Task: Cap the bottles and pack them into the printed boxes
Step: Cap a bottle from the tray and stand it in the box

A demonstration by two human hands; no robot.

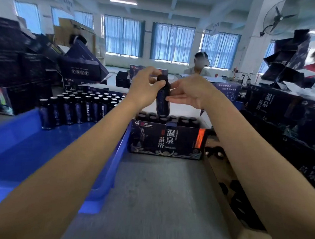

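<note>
A dark bottle (162, 101) with a black cap stands upright in the air above the open printed box (167, 141). My left hand (145, 85) grips its neck and cap, thumb across the front. My right hand (189, 92) holds the bottle's right side with fingers stretched along it. Inside the box are rows of capped bottles (166, 119). Several uncapped bottles (77, 107) with silver rims stand in the blue tray (42, 149) to the left.
A cardboard tray of black caps (238, 200) lies under my right forearm. Stacks of dark printed boxes (281, 115) rise at right and at left (19, 66). Grey tabletop (158, 192) lies in front. Other people sit at the far benches.
</note>
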